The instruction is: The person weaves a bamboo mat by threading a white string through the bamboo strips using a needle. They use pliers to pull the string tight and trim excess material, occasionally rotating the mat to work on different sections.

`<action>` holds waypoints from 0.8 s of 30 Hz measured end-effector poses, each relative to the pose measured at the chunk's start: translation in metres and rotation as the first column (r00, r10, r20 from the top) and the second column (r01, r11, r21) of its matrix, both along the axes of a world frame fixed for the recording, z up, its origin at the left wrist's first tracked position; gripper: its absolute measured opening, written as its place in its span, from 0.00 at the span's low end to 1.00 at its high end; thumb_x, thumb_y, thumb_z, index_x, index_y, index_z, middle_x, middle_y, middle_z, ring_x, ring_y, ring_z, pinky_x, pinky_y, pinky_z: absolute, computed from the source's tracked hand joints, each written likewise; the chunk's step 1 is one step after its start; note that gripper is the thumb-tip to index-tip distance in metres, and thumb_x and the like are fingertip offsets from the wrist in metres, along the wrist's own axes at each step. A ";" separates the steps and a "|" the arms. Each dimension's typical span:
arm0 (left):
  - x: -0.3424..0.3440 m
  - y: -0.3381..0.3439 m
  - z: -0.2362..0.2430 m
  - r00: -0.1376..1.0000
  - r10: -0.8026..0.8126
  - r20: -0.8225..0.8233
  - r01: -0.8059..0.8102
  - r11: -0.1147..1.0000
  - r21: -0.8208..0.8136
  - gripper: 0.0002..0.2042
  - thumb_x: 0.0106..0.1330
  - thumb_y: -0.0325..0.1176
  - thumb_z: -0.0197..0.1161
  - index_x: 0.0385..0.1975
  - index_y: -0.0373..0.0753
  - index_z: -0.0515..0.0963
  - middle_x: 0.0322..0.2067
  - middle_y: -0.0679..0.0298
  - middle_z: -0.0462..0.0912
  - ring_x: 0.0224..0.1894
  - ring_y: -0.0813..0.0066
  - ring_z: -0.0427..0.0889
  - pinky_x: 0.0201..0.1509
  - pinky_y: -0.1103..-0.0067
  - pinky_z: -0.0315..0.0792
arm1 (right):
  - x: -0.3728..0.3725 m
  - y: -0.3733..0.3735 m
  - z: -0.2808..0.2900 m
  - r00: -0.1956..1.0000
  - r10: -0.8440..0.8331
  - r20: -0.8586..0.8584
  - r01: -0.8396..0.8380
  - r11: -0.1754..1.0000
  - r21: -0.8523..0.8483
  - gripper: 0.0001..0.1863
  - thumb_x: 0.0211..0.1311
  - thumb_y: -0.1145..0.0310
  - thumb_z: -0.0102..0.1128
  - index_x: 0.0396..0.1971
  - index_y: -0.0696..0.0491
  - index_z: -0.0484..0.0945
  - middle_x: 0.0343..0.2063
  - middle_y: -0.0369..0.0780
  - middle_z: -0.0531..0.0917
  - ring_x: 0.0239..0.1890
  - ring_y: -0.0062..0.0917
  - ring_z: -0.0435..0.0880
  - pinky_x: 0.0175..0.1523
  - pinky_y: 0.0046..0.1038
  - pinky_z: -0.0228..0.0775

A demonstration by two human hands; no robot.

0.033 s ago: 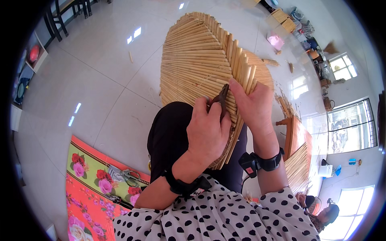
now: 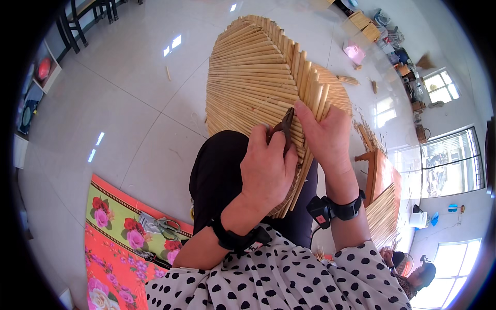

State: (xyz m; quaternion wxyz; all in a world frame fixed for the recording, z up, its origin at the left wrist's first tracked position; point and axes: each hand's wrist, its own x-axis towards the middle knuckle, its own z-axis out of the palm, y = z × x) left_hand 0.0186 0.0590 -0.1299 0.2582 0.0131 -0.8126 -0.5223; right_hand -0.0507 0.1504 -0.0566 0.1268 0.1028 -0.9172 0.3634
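Note:
A fan-shaped piece of pale straw stalks (image 2: pixel 248 75), laid side by side and bound along a ridge of overlapping stalk ends, rests against my dark-trousered knees. My left hand (image 2: pixel 267 168) is closed around a pair of dark brown pliers (image 2: pixel 285 125). Their tips lie on the stalks, close to the ridge. On the right edge, my right hand (image 2: pixel 329 135) grips the stalk piece, its thumb pressed beside the plier tips and its other fingers hidden behind. Whether the plier jaws pinch anything is too small to tell.
At my left lies a red and green floral cloth (image 2: pixel 111 248) with scissors (image 2: pixel 169 228) on it. A wooden bench (image 2: pixel 380 170) and a straw bundle (image 2: pixel 381 214) stand at right. Another person (image 2: pixel 418 279) sits at the lower right. Straw scraps (image 2: pixel 367 135) litter the tiled floor.

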 end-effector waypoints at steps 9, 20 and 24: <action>-0.004 -0.001 -0.001 0.999 0.009 -0.033 -0.010 0.999 -0.041 0.08 0.58 0.30 0.61 0.32 0.33 0.73 0.37 0.49 0.71 0.38 0.51 0.76 0.37 0.65 0.75 | 0.002 -0.001 0.002 0.999 0.029 0.015 -0.029 0.999 -0.028 0.18 0.57 0.61 0.66 0.25 0.64 0.80 0.13 0.41 0.79 0.16 0.21 0.77 0.24 0.28 0.71; -0.005 0.002 -0.005 0.997 -0.045 -0.067 0.053 0.991 0.126 0.09 0.53 0.26 0.64 0.30 0.34 0.71 0.35 0.48 0.67 0.30 0.45 0.77 0.31 0.63 0.75 | 0.005 -0.001 -0.002 0.996 0.041 -0.074 -0.039 0.999 0.029 0.17 0.57 0.61 0.65 0.25 0.63 0.79 0.12 0.45 0.78 0.14 0.33 0.78 0.23 0.30 0.70; -0.001 0.002 -0.008 0.996 -0.021 -0.087 0.035 0.987 0.159 0.09 0.52 0.25 0.64 0.30 0.34 0.71 0.35 0.48 0.67 0.30 0.47 0.77 0.30 0.64 0.74 | 0.006 -0.003 -0.002 0.994 0.022 -0.107 -0.015 0.998 0.064 0.18 0.58 0.60 0.64 0.25 0.63 0.80 0.13 0.47 0.78 0.16 0.40 0.79 0.24 0.32 0.70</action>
